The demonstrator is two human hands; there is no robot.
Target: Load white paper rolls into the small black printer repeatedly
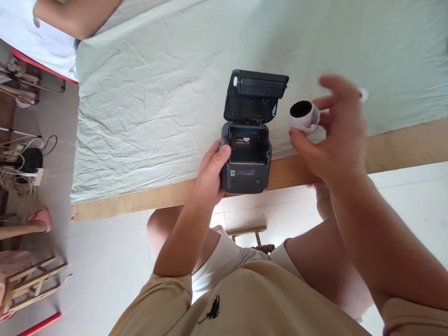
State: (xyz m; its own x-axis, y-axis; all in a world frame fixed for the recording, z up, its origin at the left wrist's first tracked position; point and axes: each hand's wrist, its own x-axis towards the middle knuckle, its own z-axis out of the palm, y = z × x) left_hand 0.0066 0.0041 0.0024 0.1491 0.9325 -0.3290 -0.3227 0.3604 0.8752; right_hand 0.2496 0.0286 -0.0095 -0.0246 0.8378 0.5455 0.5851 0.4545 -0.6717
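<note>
My left hand (210, 176) grips the left side of a dark portable label printer (247, 179), thumb along its edge. The printer's lid (252, 95) stands raised, and the roll bay (248, 145) inside shows no roll. To its right, my right hand (338, 128) holds a small white roll of label paper (301, 116) with a dark core, pinched between thumb and fingers. The roll is apart from the printer. Behind the right hand, a small white round thing (363, 95) lies partly hidden on the cloth.
A pale green cloth (147, 107) covers the table, leaving its wooden front edge (129, 199) bare. Another person's arm (79, 16) rests at the far left corner. On the floor at left are cables (17, 172) and a wooden stool (35, 284).
</note>
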